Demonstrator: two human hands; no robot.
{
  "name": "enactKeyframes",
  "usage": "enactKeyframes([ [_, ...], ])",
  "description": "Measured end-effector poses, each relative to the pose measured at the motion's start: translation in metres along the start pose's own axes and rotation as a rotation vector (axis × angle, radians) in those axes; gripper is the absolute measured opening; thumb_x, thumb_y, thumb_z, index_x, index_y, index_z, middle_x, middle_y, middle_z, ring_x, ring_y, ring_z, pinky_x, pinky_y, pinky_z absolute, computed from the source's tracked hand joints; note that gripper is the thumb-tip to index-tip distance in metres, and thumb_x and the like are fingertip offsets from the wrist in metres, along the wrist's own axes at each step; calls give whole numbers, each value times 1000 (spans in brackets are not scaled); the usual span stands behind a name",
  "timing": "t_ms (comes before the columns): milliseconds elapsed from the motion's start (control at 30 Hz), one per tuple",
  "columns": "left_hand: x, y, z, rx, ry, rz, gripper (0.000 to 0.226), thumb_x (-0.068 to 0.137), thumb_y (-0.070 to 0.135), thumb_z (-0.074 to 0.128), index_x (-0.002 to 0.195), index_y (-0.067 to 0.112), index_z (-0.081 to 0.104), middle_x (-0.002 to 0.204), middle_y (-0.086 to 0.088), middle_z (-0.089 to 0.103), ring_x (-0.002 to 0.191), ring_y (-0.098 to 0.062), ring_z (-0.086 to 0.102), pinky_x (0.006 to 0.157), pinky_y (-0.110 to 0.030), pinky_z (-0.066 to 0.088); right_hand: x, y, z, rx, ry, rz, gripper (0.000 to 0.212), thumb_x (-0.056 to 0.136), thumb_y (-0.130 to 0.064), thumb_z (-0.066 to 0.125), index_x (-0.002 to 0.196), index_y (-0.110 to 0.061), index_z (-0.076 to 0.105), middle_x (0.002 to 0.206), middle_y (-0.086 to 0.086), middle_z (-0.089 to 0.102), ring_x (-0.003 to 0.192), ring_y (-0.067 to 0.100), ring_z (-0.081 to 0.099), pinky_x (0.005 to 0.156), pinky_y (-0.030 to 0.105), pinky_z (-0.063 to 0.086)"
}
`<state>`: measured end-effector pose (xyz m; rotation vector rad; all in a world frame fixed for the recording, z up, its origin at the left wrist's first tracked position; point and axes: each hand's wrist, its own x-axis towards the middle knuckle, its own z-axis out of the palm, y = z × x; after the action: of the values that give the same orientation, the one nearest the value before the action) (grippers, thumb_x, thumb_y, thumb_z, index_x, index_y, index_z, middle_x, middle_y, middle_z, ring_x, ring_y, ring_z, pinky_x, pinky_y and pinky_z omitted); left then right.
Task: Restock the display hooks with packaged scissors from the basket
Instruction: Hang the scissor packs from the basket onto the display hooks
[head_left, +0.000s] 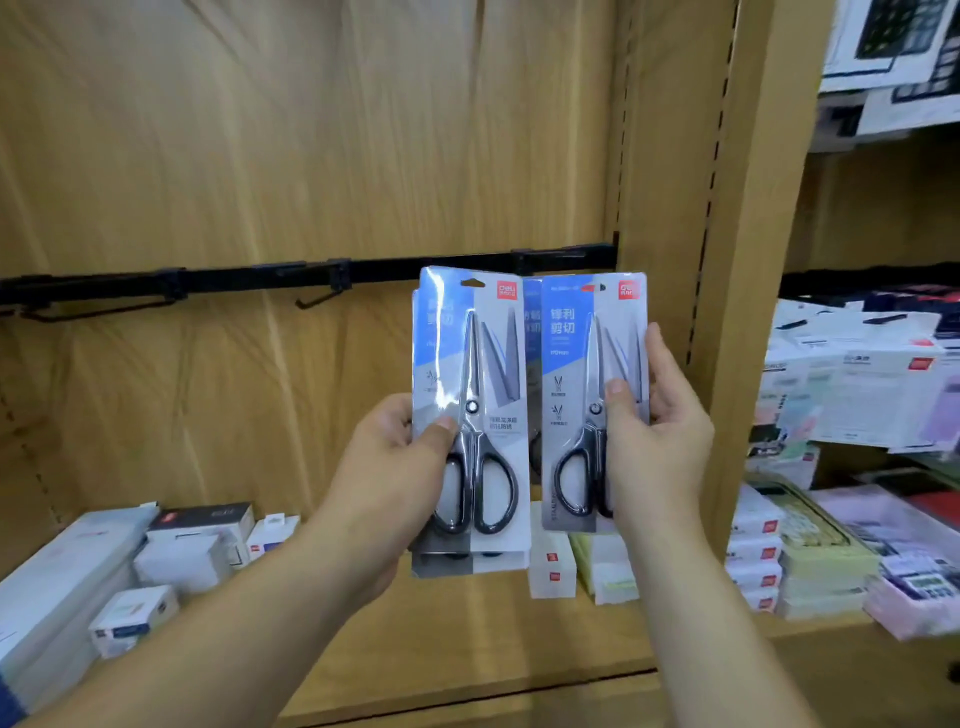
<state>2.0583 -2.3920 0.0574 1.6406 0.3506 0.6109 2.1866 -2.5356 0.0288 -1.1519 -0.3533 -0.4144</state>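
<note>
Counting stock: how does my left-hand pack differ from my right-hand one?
The left-hand pack fronts a stack: another pack's edge shows below it; none shows below the right-hand pack. The left hand's thumb sits beside the pivot; the right hand's above it, on the blades. Both hold black-handled scissors.

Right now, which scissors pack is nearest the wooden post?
The right pack, in the right hand, beside the wooden post; the left pack, in the left hand, is nearer the empty hooks.
</note>
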Motion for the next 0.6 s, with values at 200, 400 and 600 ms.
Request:
enactKeyframes([
  [200, 9, -3, 27, 4, -25, 0, 12, 109, 25, 54, 115, 22, 64, 95, 2, 81, 81, -19, 79, 64, -31, 55, 20, 10, 4, -2, -73, 7, 53, 104, -4, 63, 150, -28, 57, 146, -20, 60, 139, -1, 53, 116, 25, 46],
  [400, 8, -12, 31, 5, -38, -2, 12, 110, 23, 53, 114, 23, 64, 94, 3, 81, 82, -17, 79, 63, -29, 57, 37, 33, 17, -13, -85, 104, 50, 102, -7, 66, 146, -32, 62, 138, -13, 69, 126, 7, 66, 104, 35, 59],
  [600, 12, -14, 22, 22, -42, 6, 11, 109, 21, 54, 112, 21, 65, 97, 0, 81, 85, -20, 79, 67, -32, 58, 33, 49, 29, -262, -3, 29, 49, 106, -22, 61, 150, -41, 55, 117, -11, 64, 105, 10, 65, 95, 39, 59],
])
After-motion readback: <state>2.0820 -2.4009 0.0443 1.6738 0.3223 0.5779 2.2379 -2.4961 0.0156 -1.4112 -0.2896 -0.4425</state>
